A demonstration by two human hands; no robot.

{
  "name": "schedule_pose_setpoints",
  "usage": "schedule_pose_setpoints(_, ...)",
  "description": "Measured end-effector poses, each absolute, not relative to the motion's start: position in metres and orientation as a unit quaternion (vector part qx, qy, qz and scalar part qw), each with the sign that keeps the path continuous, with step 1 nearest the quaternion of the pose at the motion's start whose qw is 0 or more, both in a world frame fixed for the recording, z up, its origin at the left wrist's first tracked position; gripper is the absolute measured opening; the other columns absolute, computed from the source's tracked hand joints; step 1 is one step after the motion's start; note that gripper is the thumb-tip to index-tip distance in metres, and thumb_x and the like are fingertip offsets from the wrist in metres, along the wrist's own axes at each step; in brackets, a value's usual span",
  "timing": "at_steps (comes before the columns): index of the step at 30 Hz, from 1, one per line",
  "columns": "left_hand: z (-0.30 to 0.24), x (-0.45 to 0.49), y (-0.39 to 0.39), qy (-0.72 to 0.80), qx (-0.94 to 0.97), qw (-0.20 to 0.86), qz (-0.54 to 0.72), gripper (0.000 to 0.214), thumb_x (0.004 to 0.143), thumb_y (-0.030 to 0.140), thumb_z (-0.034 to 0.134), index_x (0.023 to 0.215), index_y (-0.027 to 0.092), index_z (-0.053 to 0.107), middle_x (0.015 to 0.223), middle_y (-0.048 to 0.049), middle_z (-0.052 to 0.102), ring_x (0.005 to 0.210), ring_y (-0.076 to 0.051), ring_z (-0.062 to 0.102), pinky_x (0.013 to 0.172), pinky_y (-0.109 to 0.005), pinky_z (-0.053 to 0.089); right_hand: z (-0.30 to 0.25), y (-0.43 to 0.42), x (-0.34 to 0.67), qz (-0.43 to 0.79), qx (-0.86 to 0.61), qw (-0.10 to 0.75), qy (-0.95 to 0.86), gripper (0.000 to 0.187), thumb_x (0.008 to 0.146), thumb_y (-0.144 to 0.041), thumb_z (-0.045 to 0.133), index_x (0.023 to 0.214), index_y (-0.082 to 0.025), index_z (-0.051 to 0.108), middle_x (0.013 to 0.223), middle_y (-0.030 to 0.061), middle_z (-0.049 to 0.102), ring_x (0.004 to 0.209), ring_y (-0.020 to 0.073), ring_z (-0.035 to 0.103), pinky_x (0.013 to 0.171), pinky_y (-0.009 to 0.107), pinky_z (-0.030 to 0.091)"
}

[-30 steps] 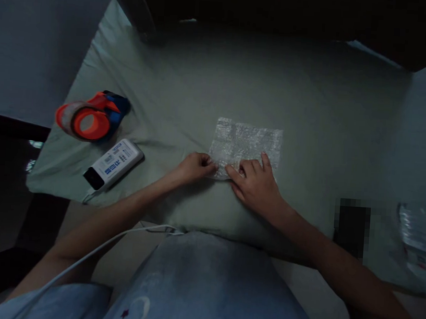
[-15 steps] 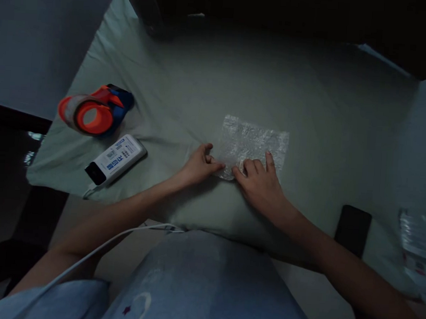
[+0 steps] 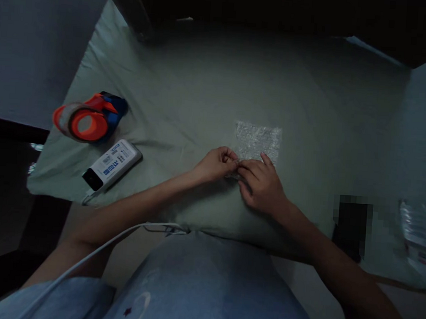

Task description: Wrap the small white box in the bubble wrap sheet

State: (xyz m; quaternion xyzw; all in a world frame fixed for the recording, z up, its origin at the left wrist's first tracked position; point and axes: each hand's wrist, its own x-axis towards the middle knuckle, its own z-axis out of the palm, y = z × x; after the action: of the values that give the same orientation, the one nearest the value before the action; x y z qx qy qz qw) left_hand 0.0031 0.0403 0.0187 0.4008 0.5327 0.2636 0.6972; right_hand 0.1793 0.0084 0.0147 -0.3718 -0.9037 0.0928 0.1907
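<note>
A small sheet of clear bubble wrap [image 3: 259, 138] lies on the pale green cloth, with its near left part gathered between my hands. The fingertips of my left hand [image 3: 218, 164] are pinched on that near left edge. Close against them, my right hand [image 3: 262, 182] has its fingers on the near edge of the wrap, one finger raised apart from the others. The hands cover most of the near edge, so the exact grip of the right fingertips is partly hidden.
An orange and blue tape dispenser [image 3: 91, 118] sits at the left, beside a white power bank [image 3: 113, 165] with a white cable [image 3: 122, 233] below it. A dark pixelated patch [image 3: 351, 230] and clear plastic packaging [image 3: 420, 225] are at the right. The green cloth [image 3: 188, 86] covers the surface.
My left hand has moved right, up to the right fingertips. The wrap's left side has been drawn in, so the flat part looks narrower. The view has shifted slightly.
</note>
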Motion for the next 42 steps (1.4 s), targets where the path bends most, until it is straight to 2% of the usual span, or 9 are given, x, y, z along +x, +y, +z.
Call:
schedule_pose_setpoints(6,0.02,0.003,0.039,0.515,0.518,0.636,0.251,0.012,0.087,0.022,0.044,0.08,0.015,0.051,0.06,0.0041,0.052,0.055,-0.008,0.048,0.057,-0.021,0.038,0.01,0.004,0.182,0.144,-0.389,0.27,-0.869,0.024,0.082,-0.016,0.048,0.102,-0.015,0.062,0.098,0.0101,0.07,0.097,0.0211,0.062,0.104,0.046,0.041)
schedule_pose_setpoints(12,0.019,0.001,0.034,0.521,0.568,0.589,0.243,0.02,0.084,0.018,0.044,0.099,0.013,0.057,0.069,0.0011,0.059,0.062,-0.01,0.054,0.062,-0.021,0.043,0.004,0.0,0.181,0.094,-0.403,0.262,-0.872,0.036,0.086,-0.014,0.046,0.119,-0.016,0.058,0.115,0.0111,0.066,0.105,0.0203,0.061,0.099,0.043,0.046)
schedule_pose_setpoints(19,0.01,0.0,0.039,0.506,0.558,0.615,0.233,0.026,0.085,0.017,0.04,0.104,0.011,0.058,0.062,0.0008,0.057,0.059,-0.011,0.055,0.061,-0.023,0.046,0.001,-0.001,0.173,0.017,-0.429,0.245,-0.87,0.022,0.089,-0.014,0.049,0.096,-0.016,0.069,0.103,0.0095,0.07,0.093,0.019,0.062,0.095,0.037,0.048)
schedule_pose_setpoints(22,0.005,-0.008,0.03,0.512,0.628,0.507,0.296,0.023,0.088,0.023,0.045,0.105,0.014,0.057,0.076,-0.0036,0.062,0.071,-0.013,0.058,0.07,-0.028,0.05,-0.002,-0.001,0.172,0.021,-0.432,0.241,-0.869,0.021,0.088,-0.013,0.049,0.094,-0.016,0.07,0.102,0.0083,0.071,0.093,0.0188,0.062,0.096,0.036,0.048)
schedule_pose_setpoints(26,-0.006,-0.019,0.02,0.375,0.808,0.311,0.332,0.013,0.089,0.024,0.051,0.093,0.017,0.061,0.104,-0.0106,0.062,0.111,-0.021,0.056,0.096,-0.04,0.047,-0.003,-0.003,0.171,0.063,-0.439,0.239,-0.864,0.026,0.085,-0.012,0.048,0.1,-0.016,0.068,0.108,0.01,0.069,0.1,0.0207,0.061,0.097,0.039,0.047)
schedule_pose_setpoints(30,-0.016,-0.022,0.021,0.291,0.866,0.267,0.308,0.013,0.092,0.021,0.048,0.097,0.016,0.058,0.112,-0.0135,0.06,0.127,-0.023,0.048,0.102,-0.042,0.045,0.012,-0.007,0.184,0.124,-0.481,0.298,-0.815,0.025,0.085,-0.014,0.047,0.1,-0.018,0.066,0.112,0.0106,0.065,0.104,0.0214,0.061,0.097,0.042,0.047)
schedule_pose_setpoints(33,-0.019,-0.02,0.025,0.274,0.884,0.238,0.295,0.012,0.091,0.02,0.048,0.096,0.013,0.057,0.114,-0.0158,0.06,0.126,-0.024,0.049,0.1,-0.041,0.047,0.023,-0.011,0.21,0.124,-0.631,0.336,-0.688,0.025,0.086,-0.025,0.049,0.105,-0.016,0.063,0.11,0.0139,0.062,0.104,0.0242,0.059,0.087,0.041,0.05)
schedule_pose_setpoints(38,-0.019,-0.017,0.029,0.265,0.898,0.223,0.272,0.013,0.092,0.022,0.046,0.095,0.015,0.056,0.118,-0.0153,0.06,0.12,-0.024,0.053,0.098,-0.043,0.048,0.013,-0.022,0.232,0.225,-0.765,0.16,-0.581,0.05,0.083,-0.048,0.052,0.12,-0.014,0.055,0.093,0.0118,0.066,0.073,0.0229,0.062,0.075,0.042,0.05)
schedule_pose_setpoints(42,-0.021,-0.015,0.027,0.282,0.896,0.21,0.273,0.016,0.092,0.025,0.045,0.099,0.015,0.056,0.118,-0.0151,0.059,0.115,-0.023,0.055,0.094,-0.04,0.051,0.0,-0.023,0.214,0.224,-0.754,0.155,-0.597,0.053,0.082,-0.05,0.052,0.121,-0.013,0.055,0.091,0.0116,0.067,0.072,0.0232,0.062,0.073,0.041,0.049)
